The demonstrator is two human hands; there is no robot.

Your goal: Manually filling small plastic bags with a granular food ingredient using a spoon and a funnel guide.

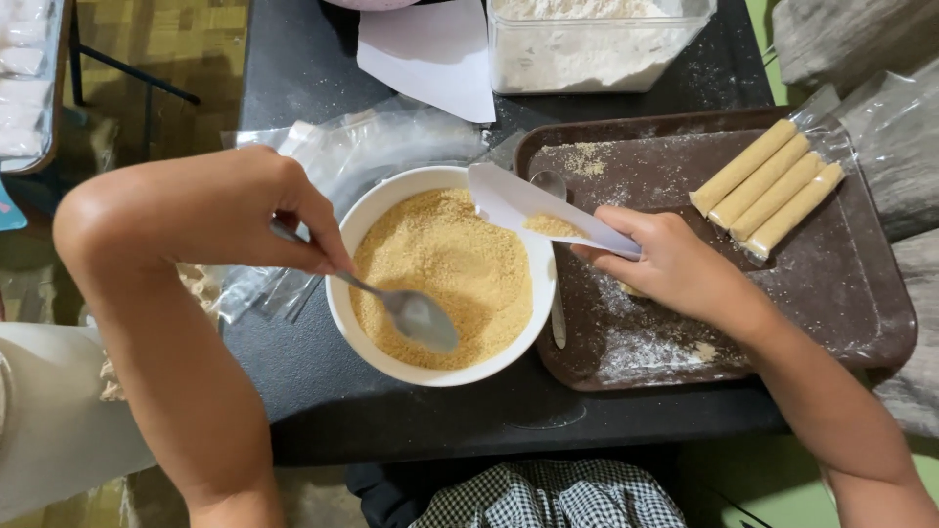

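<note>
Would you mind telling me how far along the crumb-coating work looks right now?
Done: four pale rolls lie side by side at the brown tray's far right corner. In hand: the left hand holds a spoon over the crumbs in the white bowl, while the right hand tips a folded paper holding crumbs over the bowl. Left: no uncoated pieces are visible.

The top edge cuts through the clear tub of white flour (587, 49), so its rim is lost, and through a pinkish round thing (372, 4) beside it. The spoon (416, 315) handle vanishes inside the left hand (264, 220). Under the right hand (675, 264) something pale lies on the brown tray (841, 284), mostly covered. At far left, a tray of white wrapped pieces (24, 68) runs out of view.
</note>
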